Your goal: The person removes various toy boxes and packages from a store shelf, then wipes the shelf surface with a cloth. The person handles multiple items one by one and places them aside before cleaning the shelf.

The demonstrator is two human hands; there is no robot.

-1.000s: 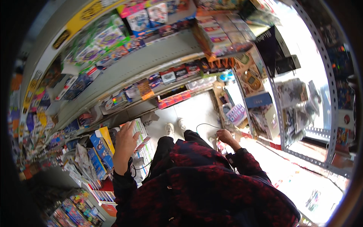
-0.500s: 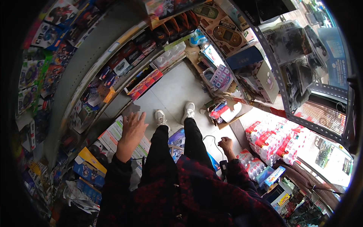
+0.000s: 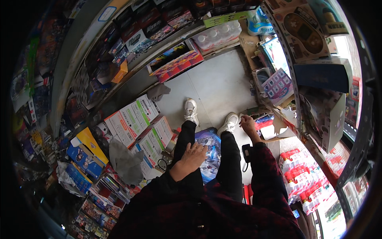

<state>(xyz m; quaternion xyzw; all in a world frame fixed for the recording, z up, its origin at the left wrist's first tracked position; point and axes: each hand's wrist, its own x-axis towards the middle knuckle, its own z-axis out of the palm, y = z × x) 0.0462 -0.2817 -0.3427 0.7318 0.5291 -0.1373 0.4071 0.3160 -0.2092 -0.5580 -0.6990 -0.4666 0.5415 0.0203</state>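
My left hand [image 3: 190, 160] hangs over my dark trouser leg, its fingers loosely stretched and nothing in them. Below it on the floor is a flat blue package [image 3: 208, 153] with a printed picture, between my legs. My right hand [image 3: 248, 126] is off to the right, fingers loosely bent and a little apart, with nothing visible in them. It is nearest to an open carton [image 3: 274, 138] holding red and white goods. A small black device [image 3: 246, 152] with a cable is beside my right sleeve. My white shoes [image 3: 191, 110] stand apart on the grey floor.
White printed cartons [image 3: 135, 119] are stacked at the left, with grey cloth [image 3: 126, 160] near them. Shelves of boxed goods curve along the left and far side. A metal rack post [image 3: 283, 44] rises at the right. Red and white wrapped packs [image 3: 304, 175] are piled below it.
The view has shifted and turned, and my feet have changed position. My left hand has moved from beside the cartons to over my leg. My right hand is now near the open carton.
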